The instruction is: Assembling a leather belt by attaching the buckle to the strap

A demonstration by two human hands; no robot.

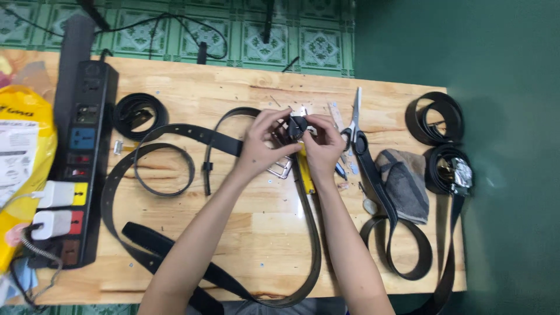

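Both my hands meet over the middle of the wooden table [245, 233]. My left hand [263, 143] and my right hand [322, 146] pinch the folded end of a black leather belt [297, 124] between their fingertips. The belt's strap [315, 245] runs down from my hands and curves along the table's near edge. A silver metal buckle [282, 169] lies just under my left hand. Beneath my right hand sits a yellow tool [305, 178], partly hidden.
A black power strip [81, 169] with white plugs lies at the left beside a yellow bag [23, 157]. Scissors [353, 125], a grey cloth [405, 181] and more belts, some coiled [434, 116], lie at the right. Another coiled belt [139, 114] and a loose strap [163, 169] are at left.
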